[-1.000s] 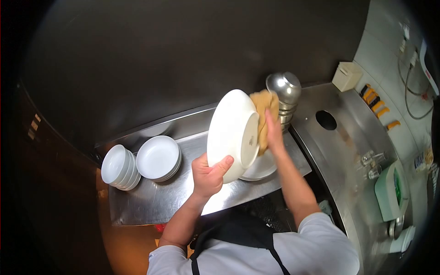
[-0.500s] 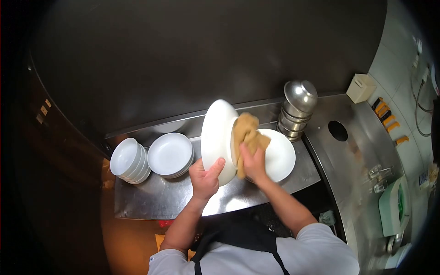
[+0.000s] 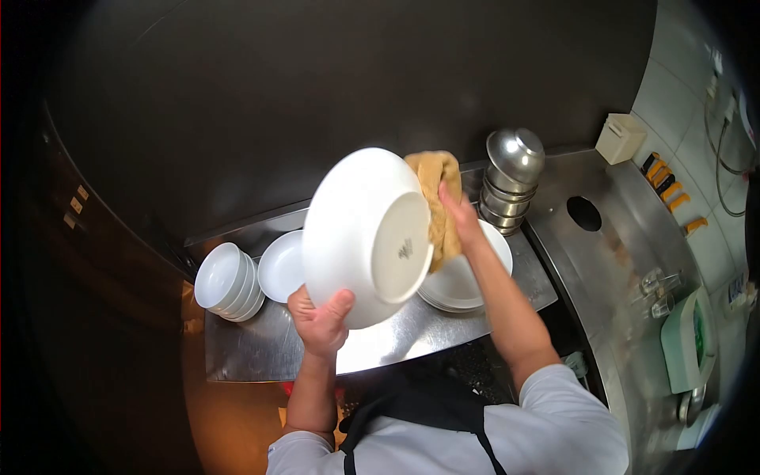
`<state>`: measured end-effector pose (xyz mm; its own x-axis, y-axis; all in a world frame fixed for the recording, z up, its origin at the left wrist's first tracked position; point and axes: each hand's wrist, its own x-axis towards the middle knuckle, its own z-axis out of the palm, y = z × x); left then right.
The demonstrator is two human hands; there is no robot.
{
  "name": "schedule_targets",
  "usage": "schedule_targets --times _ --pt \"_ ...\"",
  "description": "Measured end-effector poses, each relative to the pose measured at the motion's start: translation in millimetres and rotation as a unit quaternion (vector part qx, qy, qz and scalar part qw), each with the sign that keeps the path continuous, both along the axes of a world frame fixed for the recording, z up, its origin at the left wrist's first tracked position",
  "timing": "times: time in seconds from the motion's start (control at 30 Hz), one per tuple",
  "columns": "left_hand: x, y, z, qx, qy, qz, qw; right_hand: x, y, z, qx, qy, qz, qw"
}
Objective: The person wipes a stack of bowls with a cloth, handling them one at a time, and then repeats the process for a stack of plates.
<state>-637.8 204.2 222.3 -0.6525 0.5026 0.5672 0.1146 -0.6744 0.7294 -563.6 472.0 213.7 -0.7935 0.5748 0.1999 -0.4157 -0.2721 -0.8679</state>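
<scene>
My left hand (image 3: pixel 321 321) grips the lower edge of a large white plate (image 3: pixel 348 229), thumb on its outer face. The plate is tilted up, its underside and a small printed mark showing. Against its right side my right hand (image 3: pixel 461 214) presses a tan cloth (image 3: pixel 440 178), fingers closed on it. Below the cloth, a stack of white plates (image 3: pixel 455 289) rests on the steel counter (image 3: pixel 269 348). Left of the held plate stand a white bowl stack (image 3: pixel 220 275) and another stack of white dishes (image 3: pixel 281 265), partly hidden.
Stacked metal bowls (image 3: pixel 514 162) stand at the back right. Beyond them, a steel worktop (image 3: pixel 562 245) with a round hole carries glasses (image 3: pixel 661 305) and a pale green container (image 3: pixel 677 352). Orange-handled tools (image 3: pixel 669 190) line the wall by a white box (image 3: pixel 620 138).
The held plate has turned to show more of its underside and moved slightly left and up. My right hand and the cloth have moved up and right along its edge.
</scene>
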Motion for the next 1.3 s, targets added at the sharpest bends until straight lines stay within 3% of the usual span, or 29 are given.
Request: schedule_targets --times 0.1,0.23,0.33,0.43,0.53,0.63,0.7,0.77,0.83,0.9,1.03,1.1,1.17,1.27,1.3 --pt "-11.6 13.3 -13.5 0.076 -0.023 0.039 0.996 4.4 -32.4 -59.9 -0.22 -0.077 0.033 0.972" --pt "-12.0 17.5 -38.6 0.079 -0.065 -0.014 0.995 2.9 -49.4 -72.9 -0.285 0.012 0.047 0.957" --pt "-25.3 -6.5 -23.7 0.039 -0.069 -0.133 0.988 16.1 -19.4 -45.9 -0.211 -0.007 0.013 0.977" --pt "-55.2 -13.1 15.2 -0.008 -0.108 -0.184 0.977 22.3 -8.8 -8.2 -0.043 0.016 0.004 0.999" --pt "-53.0 0.5 8.1 -0.009 -0.082 -0.072 0.994 1.9 -22.1 4.6 -0.061 0.052 -0.086 0.993" --pt "-37.1 15.9 2.3 0.028 -0.057 -0.022 0.998 -16.1 -51.4 -21.0 -0.079 0.085 -0.219 0.969" --pt "-20.7 28.7 -1.5 0.051 -0.044 0.018 0.998 -20.0 -95.2 -48.6 0.005 0.046 -0.268 0.962" --pt "-9.2 40.7 -3.6 0.049 -0.064 0.052 0.995 -24.2 -135.9 -75.5 0.215 0.057 -0.339 0.914" --pt "-5.3 43.0 -2.2 0.043 -0.081 0.066 0.994 -10.6 -148.4 -53.1 0.437 0.042 -0.4 0.805" --pt "-5.3 36.8 6.2 0.056 -0.056 0.085 0.993 -5.9 -122.8 -33.5 0.504 0.052 -0.379 0.774" --pt "-8.5 38.2 15.5 0.139 -0.107 0.067 0.982 -32.5 -77.3 -37.8 0.273 0.058 -0.26 0.924" --pt "-17.1 46.6 10.8 0.133 -0.123 0.084 0.98 -40.9 -96.8 -31.0 0.374 0.157 -0.377 0.833" --pt "-21.3 48.5 12.3 0.097 -0.158 0.12 0.975 -16.4 -131.3 -24.9 0.632 0.072 -0.364 0.68" --pt "-28.8 42.2 9.9 0.14 -0.161 0.061 0.975 -21.6 -115.9 -52.6 0.647 0.114 -0.368 0.658" --pt "-25.5 38.1 9.0 0.162 -0.171 0.043 0.971 -22.9 -109.1 -47.5 0.57 0.118 -0.345 0.736"
